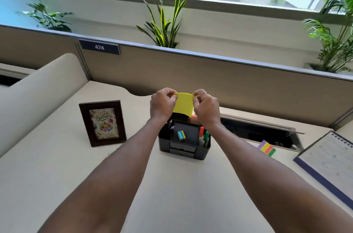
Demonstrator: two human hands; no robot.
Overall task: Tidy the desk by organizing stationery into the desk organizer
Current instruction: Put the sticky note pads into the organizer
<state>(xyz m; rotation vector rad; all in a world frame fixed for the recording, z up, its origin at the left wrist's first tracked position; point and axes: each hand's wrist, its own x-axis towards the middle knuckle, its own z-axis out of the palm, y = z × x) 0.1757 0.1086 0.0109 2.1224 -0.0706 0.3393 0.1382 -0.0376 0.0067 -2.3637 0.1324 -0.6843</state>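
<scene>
Paper [183,103] pinched between both hands' fingers [195,99].

Photo frame [103,123] left and sticky-note stack [266,148] right flank the organizer [184,142].

The thin yellow paper sheet [183,105] looks matt and bendy. Under it, the black plastic desk organizer [184,142] looks smooth and dull. Left of the organizer, the dark brown wooden picture frame [102,123] looks slightly shiny.

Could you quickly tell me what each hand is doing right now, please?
Left hand: pinches the upper left corner of the yellow sticky note.
Right hand: pinches the note's upper right corner, above the desk organizer.
</scene>
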